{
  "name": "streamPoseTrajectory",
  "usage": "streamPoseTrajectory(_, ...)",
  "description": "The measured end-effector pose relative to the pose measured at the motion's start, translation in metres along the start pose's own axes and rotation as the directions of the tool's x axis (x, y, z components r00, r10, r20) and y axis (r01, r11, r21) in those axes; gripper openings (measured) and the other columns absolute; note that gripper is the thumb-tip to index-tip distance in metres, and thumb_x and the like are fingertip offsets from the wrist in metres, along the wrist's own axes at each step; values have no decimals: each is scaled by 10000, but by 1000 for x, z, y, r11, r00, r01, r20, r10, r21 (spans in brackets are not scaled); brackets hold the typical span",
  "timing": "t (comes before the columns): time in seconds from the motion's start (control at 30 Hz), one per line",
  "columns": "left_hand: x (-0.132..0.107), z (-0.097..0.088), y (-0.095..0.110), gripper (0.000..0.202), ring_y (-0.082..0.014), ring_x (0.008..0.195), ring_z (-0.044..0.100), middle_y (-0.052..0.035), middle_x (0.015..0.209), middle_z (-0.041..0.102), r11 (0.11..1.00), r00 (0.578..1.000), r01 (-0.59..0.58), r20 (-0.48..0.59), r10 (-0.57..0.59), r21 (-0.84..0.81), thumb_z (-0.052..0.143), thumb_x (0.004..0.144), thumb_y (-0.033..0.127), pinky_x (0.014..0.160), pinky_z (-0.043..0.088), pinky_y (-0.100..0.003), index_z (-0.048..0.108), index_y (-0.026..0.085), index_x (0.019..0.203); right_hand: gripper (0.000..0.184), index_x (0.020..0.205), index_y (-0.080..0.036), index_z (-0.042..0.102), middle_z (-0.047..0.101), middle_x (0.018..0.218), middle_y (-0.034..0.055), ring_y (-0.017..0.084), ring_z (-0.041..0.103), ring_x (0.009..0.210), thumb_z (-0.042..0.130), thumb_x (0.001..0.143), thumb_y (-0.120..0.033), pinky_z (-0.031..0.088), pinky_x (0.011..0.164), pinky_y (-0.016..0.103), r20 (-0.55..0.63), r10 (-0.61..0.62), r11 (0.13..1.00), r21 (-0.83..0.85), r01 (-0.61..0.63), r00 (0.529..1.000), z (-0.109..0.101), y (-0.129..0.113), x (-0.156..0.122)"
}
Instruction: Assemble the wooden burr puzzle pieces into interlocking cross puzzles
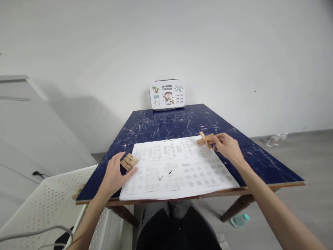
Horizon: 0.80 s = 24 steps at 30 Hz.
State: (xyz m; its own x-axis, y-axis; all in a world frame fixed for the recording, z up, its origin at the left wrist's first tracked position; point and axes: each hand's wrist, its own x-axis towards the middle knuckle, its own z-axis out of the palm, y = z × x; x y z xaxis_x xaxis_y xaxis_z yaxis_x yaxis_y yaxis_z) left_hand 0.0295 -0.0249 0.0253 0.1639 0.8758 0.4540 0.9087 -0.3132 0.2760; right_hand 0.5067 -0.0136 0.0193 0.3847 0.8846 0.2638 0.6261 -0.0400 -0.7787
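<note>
- The left hand (pixel 114 173) curves around joined wooden blocks (pixel 129 162) beside the printed sheet (pixel 153 189); firm grip, cannot tell;
- the right hand (pixel 214 139) pinches crossed wooden pieces (pixel 204 139) near the blue counter's (pixel 169 123) right edge

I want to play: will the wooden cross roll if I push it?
The wooden cross probably won't roll, because its arms stick out. Its pieces look like wood, so it's likely stiff. On that shiny table, it might slide.
</note>
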Motion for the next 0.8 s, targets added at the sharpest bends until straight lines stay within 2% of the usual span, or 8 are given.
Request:
streamPoseTrajectory(0.13,0,3,1,790,-367,1344,543,-182,1439,561,998,996,47,75,-44,-38,654,843,634,1147,416,-519,439,157,1434,157,947,-199,634,810,801,85,237,750,648,536,929,-322,526,736,343,-67,48,998,-37,-51,997,-2,10,19)
streamPoseTrajectory(0.3,3,2,7,748,-374,1284,579,-175,1393,615,997,995,76,68,-76,7,636,862,618,1093,446,-537,461,167,1433,178,934,-199,629,819,860,84,236,761,658,564,928,-365,544,738,349,-39,70,997,-40,-72,997,-5,23,23)
streamPoseTrajectory(0.37,4,3,9,751,-373,1261,592,-170,1364,634,995,993,96,59,-98,24,639,859,623,1077,458,-526,469,168,1432,212,971,-199,621,817,862,82,244,764,664,568,934,-401,550,749,363,-43,81,996,-43,-83,996,-7,28,19)
streamPoseTrajectory(0.43,6,4,9,755,-366,1233,608,-158,1322,656,992,991,120,50,-121,29,645,852,627,1058,474,-508,477,173,1432,277,1040,-192,606,811,850,94,274,768,695,582,930,-445,552,762,394,-105,73,995,-63,-80,992,-11,29,11)
streamPoseTrajectory(0.5,8,6,9,747,-359,1205,622,-146,1282,675,990,989,137,45,-138,24,651,849,621,1042,486,-497,488,177,1427,330,1105,-192,582,805,857,104,298,774,742,604,920,-465,552,765,410,-193,24,996,-81,-41,981,-14,27,-2)
streamPoseTrajectory(0.57,10,7,9,721,-356,1196,625,-142,1267,684,989,988,147,42,-148,15,652,849,609,1042,486,-494,507,177,1407,318,1121,-209,560,802,886,95,283,773,742,611,922,-451,551,746,391,-204,-36,998,-65,23,978,-15,18,-17)
streamPoseTrajectory(0.7,12,6,14,676,-352,1203,622,-147,1303,673,986,986,164,39,-163,-23,668,844,573,1065,474,-496,536,169,1369,323,1144,-230,532,787,935,74,210,725,631,570,954,-488,529,593,312,18,-170,979,118,167,985,-8,-10,-55)
streamPoseTrajectory(0.8,10,3,27,660,-342,1198,622,-144,1318,662,987,989,146,39,-143,-65,687,850,544,1060,478,-498,530,180,1376,323,1157,-224,546,771,899,66,189,698,618,533,986,-498,529,606,303,194,-259,953,211,217,946,3,-31,-79)
